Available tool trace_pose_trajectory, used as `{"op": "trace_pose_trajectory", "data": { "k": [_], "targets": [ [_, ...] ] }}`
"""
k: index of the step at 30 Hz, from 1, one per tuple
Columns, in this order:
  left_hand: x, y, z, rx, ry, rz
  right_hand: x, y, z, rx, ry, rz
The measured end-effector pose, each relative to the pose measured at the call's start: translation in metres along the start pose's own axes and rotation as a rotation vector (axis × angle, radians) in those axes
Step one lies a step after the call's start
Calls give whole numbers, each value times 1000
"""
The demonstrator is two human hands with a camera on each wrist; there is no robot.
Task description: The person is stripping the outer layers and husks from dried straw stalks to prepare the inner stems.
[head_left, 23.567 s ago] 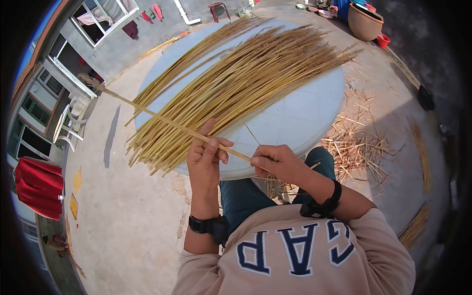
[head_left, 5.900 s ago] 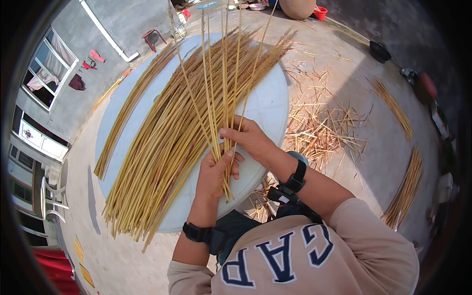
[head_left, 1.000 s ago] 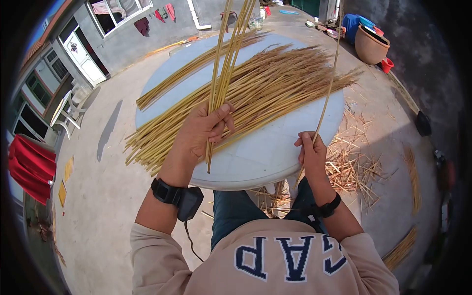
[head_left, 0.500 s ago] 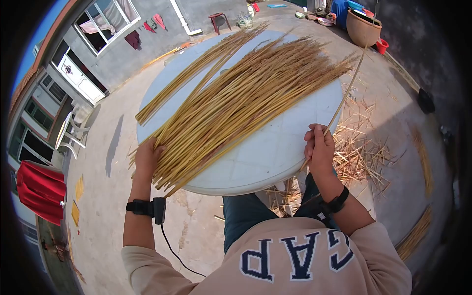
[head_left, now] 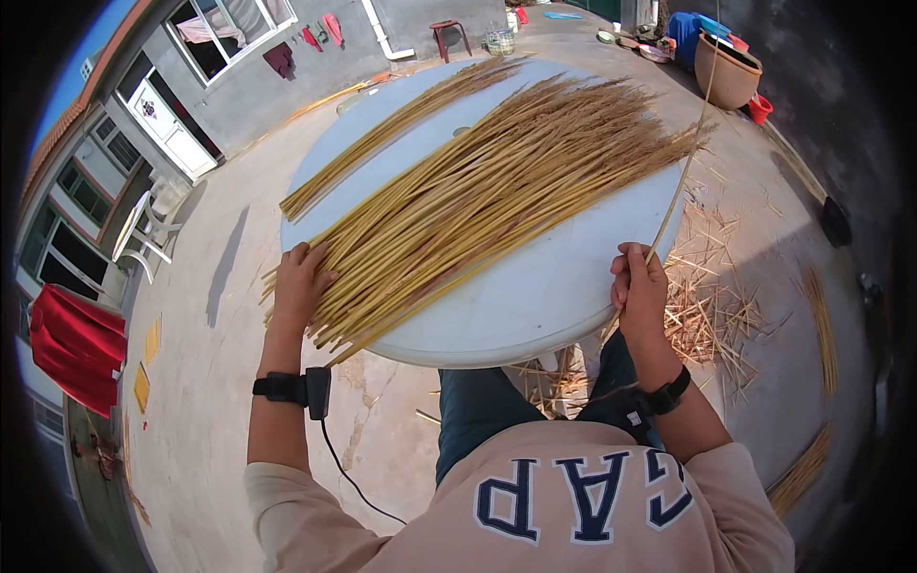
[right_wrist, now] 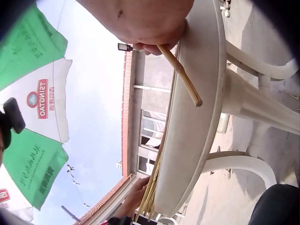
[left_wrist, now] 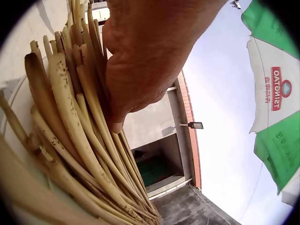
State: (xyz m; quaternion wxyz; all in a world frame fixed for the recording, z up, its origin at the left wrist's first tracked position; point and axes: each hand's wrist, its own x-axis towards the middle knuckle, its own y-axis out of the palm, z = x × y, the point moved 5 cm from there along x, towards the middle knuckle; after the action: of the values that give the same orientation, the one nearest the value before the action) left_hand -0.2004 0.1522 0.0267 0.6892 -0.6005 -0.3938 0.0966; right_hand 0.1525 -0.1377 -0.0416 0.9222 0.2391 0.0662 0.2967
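Note:
A broad pile of dry reed stalks (head_left: 449,210) with brown feathery heads lies across the round white table (head_left: 516,320). At the pile's cut ends, on the left, my left hand (head_left: 300,285) rests on the stalks with its fingers loosely extended. The left wrist view shows a fingertip against the thick stalk ends (left_wrist: 70,98). Over the table's right edge, my right hand (head_left: 642,291) pinches a single reed stalk (head_left: 680,186), which slants up and away. Its cut lower end sticks out below the hand in the right wrist view.
A narrower bundle of stalks (head_left: 392,138) lies along the table's far left side. Stalk scraps (head_left: 712,296) litter the ground at the right, with two more bundles beyond. A white chair (head_left: 143,234) stands at the left. A cable (head_left: 344,468) hangs from the left wrist camera.
One second ago my left hand held several stalks upright; they now lie on the pile and the hand rests at its cut ends. My right hand still pinches its single stalk.

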Motion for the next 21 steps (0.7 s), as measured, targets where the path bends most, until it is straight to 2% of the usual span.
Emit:
{"op": "trace_pose_trajectory", "data": {
  "k": [2, 4, 5, 8, 10, 12, 14, 15, 16, 18, 19, 20, 21],
  "targets": [
    [-3, 2, -3, -2, 12, -21, 1, -1, 0, 4, 7, 10],
    [-6, -13, -24, 97, -24, -230, 2, -1, 0, 16, 15, 17],
    [-5, -19, -40, 66, -25, -269, 2, 0, 2, 15, 12, 21],
    [-5, -44, -124, -284, 99, -322, -3, 10, 7, -45, -10, 63],
    [-6, -34, -175, -577, 229, -234, -15, 24, 12, -92, -17, 109],
    [-8, -9, -215, -966, 180, -60, -32, 49, 15, -241, -7, 346],
    [-5, 16, -246, -1407, 75, 95, -48, 63, 13, -418, 107, 513],
    [-4, 26, -258, -1554, -5, 124, -55, 65, 9, -446, 145, 566],
    [-4, 28, -267, -1590, 31, 145, -63, 68, 9, -490, 173, 600],
    [-8, 47, -278, -1913, -259, 466, -67, 61, 0, -582, 62, 619],
    [-8, 45, -281, -1922, -262, 403, -67, 56, -4, -630, 89, 596],
    [-9, 52, -286, -1947, -238, 428, -63, 49, -3, -651, 82, 564],
    [-8, 58, -287, -1897, -207, 350, -61, 46, -2, -781, -1, 657]
  ]
}}
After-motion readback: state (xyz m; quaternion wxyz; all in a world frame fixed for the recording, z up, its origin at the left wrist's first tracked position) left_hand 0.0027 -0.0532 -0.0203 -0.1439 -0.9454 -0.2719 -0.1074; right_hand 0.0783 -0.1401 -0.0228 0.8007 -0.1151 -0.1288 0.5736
